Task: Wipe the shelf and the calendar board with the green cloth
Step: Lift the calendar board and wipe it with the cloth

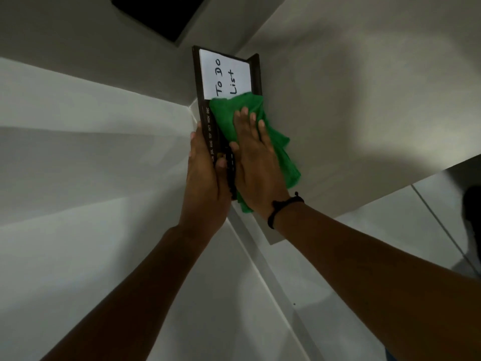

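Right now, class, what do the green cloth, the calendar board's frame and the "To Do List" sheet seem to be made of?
Green cloth: soft, matte fabric, probably microfibre; it bunches and folds under the right hand.
Calendar board frame: dark brown, dull finish, with pale printed month names; wood or plastic, cannot tell.
"To Do List" sheet: plain white matte paper or card, flat, with handwritten black marker.

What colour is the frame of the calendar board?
Dark brown, nearly black; the calendar board shows in the head view.

Dim room: pale grey walls, white panels, dark rectangular opening above.
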